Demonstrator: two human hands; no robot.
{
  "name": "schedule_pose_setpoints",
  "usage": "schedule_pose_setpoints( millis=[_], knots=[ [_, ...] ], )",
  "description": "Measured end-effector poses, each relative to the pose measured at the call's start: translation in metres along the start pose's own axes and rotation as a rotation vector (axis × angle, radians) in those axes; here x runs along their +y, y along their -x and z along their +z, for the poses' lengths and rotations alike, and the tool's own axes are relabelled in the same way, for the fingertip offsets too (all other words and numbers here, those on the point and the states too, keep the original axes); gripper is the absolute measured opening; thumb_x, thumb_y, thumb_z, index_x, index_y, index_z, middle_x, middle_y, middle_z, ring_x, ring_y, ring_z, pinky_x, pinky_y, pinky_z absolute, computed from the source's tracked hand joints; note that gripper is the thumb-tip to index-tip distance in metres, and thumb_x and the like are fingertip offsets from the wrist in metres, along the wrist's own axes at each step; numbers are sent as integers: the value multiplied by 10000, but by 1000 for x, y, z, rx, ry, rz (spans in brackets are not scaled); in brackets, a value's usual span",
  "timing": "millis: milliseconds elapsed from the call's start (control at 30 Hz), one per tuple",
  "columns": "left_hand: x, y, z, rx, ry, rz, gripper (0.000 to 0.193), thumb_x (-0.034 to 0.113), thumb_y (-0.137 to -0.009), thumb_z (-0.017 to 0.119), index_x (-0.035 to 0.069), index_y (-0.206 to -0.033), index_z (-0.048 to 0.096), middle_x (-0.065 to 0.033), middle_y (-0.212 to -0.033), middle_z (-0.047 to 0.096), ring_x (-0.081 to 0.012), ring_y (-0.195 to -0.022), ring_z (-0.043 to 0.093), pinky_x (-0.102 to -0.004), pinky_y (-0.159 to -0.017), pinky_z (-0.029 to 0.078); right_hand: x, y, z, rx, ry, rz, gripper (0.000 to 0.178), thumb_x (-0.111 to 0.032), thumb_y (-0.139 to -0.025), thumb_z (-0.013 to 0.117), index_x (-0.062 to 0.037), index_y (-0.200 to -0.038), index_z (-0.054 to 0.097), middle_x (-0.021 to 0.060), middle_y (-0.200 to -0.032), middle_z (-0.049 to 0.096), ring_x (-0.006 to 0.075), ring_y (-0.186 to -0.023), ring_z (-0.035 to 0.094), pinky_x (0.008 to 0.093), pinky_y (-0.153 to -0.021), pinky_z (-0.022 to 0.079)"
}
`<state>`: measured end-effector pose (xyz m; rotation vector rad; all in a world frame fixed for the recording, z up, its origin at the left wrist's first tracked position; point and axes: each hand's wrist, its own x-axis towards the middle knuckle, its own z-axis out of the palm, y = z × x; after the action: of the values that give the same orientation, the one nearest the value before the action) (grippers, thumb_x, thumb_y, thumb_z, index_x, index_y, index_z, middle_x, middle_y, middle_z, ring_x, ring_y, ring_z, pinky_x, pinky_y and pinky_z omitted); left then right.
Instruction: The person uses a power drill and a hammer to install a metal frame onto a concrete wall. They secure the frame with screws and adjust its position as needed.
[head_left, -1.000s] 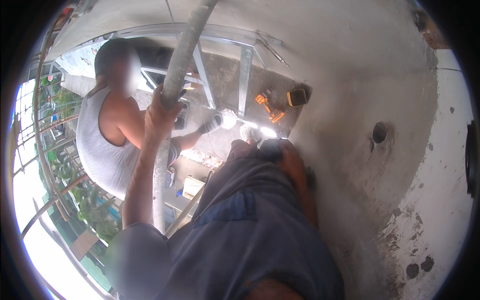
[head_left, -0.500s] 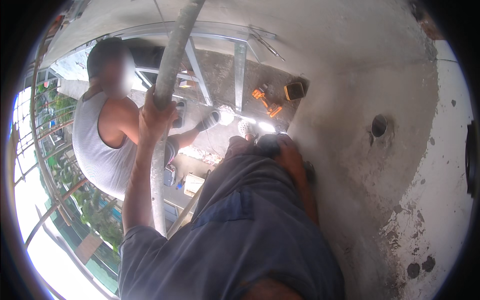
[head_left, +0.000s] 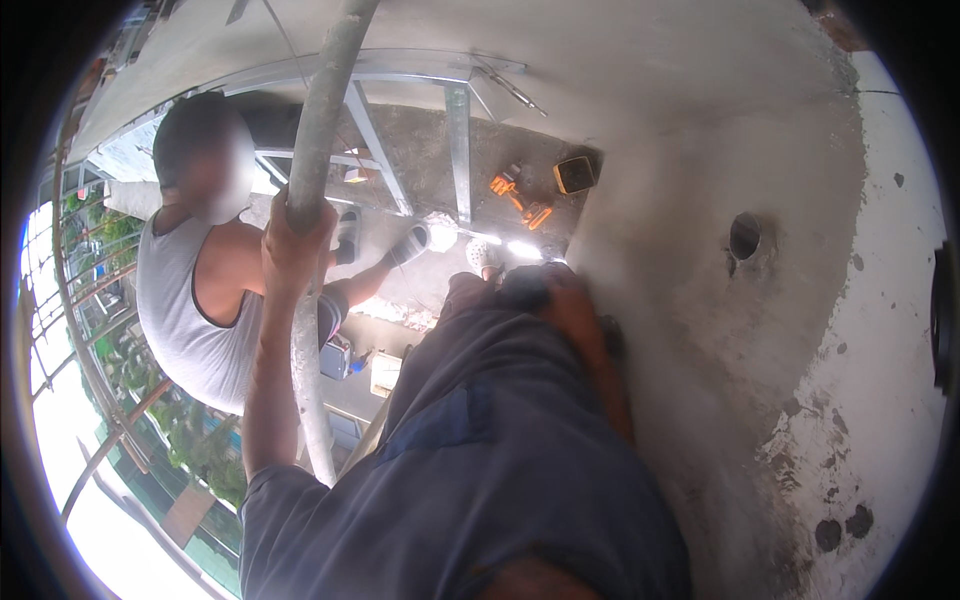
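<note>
grey pole (head_left: pixel 322 150) gripped by left hand (head_left: pixel 293 243)

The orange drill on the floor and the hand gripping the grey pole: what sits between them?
In the head view, between the orange drill and the left hand on the grey pole lie slanted metal frame bars and a co-worker's sandalled feet.

Small pale box-like package (head_left: pixel 385 372) far below, beside a blue object (head_left: pixel 336 357); details too small to tell. No labels, signs or screens.
</note>
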<state>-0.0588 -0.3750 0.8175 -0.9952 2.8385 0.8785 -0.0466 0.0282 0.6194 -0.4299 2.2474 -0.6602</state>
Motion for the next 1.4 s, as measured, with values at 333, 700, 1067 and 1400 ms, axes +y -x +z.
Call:
schedule_pose_setpoints(
  millis=[333, 700, 1067, 1400],
  knots=[
    [-12, -1, -1, 22, -13, 78, 654, 347, -859, 756, 4, -1370, 534, -187, -977, 734, -254, -861, 750, -367, -758, 580, -8, 2, 2, 75, 30, -11, 682, -153, -700, 791, -5, -1337, 597, 182, -1414, 552, 359, -1363, 480, 445, -1155, 388],
    [-9, 1, -2, 31, -7, 82, 674, 334, -845, 760, 17, -1391, 523, -197, -991, 741, -277, -854, 760, -380, -743, 591, -8, 3, 7, 46, 2, 35, 667, -153, -718, 781, -27, -1347, 596, 179, -1435, 526, 364, -1374, 462, 449, -1166, 378],
    [-17, -1, 0, -4, -3, 101, 661, 240, -863, 721, 35, -1439, 469, -193, -960, 740, -272, -874, 765, -378, -729, 590, -9, 4, -1, 6, -36, 54, 633, -140, -724, 776, -31, -1325, 611, 184, -1423, 542, 362, -1369, 468, 458, -1154, 381],
    [-10, 0, -3, -17, 45, 79, 682, 243, -846, 714, 35, -1447, 466, -207, -1004, 738, -284, -895, 755, -398, -776, 582, -4, 3, 5, 94, 32, -49, 601, -148, -761, 750, 6, -1324, 605, 201, -1403, 563, 376, -1354, 485, 445, -1156, 382]
  ],
)
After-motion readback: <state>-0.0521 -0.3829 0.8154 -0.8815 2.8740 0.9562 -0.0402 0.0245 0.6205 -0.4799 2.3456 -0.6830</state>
